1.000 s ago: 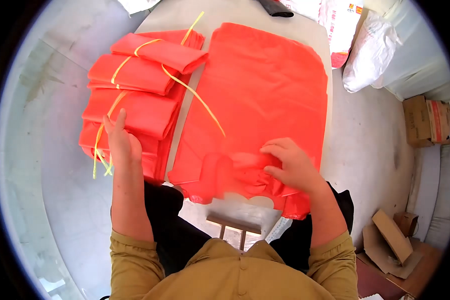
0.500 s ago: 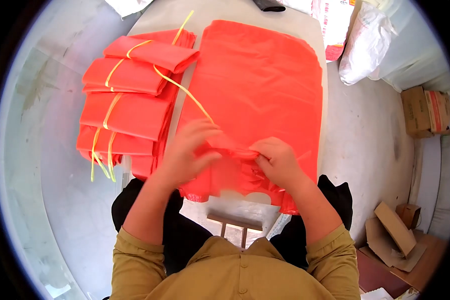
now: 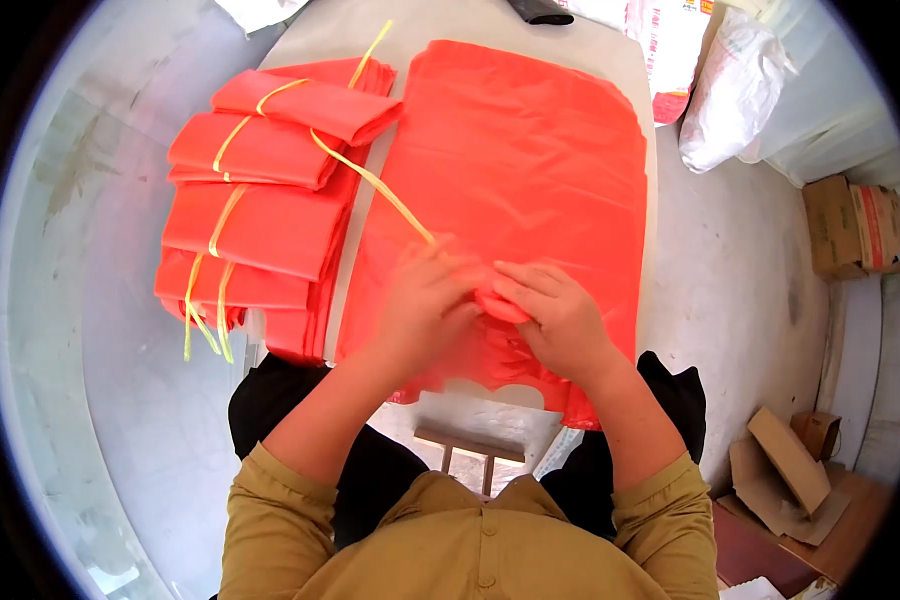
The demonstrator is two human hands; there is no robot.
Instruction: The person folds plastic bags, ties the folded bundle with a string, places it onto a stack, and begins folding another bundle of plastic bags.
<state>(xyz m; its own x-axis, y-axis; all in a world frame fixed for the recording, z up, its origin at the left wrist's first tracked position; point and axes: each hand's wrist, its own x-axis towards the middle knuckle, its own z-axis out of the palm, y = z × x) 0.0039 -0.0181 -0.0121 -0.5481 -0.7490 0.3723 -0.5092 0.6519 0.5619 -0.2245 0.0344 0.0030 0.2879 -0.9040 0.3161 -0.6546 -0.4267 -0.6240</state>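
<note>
A stack of flat red plastic bags (image 3: 515,170) lies in front of me, its near end bunched and creased. My right hand (image 3: 560,320) is closed on a gathered roll of this red plastic. From the other side my left hand (image 3: 425,305), somewhat blurred, has its fingers curled against the same roll. A thin yellow strip (image 3: 380,185) runs from the left pile down to the back of my left hand; whether it is held is hidden. Folded red bag bundles (image 3: 250,230), bound with yellow strips, overlap at the left.
Beneath the bags is a pale tabletop (image 3: 340,40). A white sack (image 3: 735,90) stands beyond its far right corner. Cardboard boxes (image 3: 850,225) sit at the right, and an opened carton (image 3: 785,480) lies lower down. A small wooden stool (image 3: 470,445) shows below the near edge.
My left hand has moved right, from spread fingers beside the bunched plastic to curled against it. My right hand still grips the roll, with its fingers shifted slightly upward.
</note>
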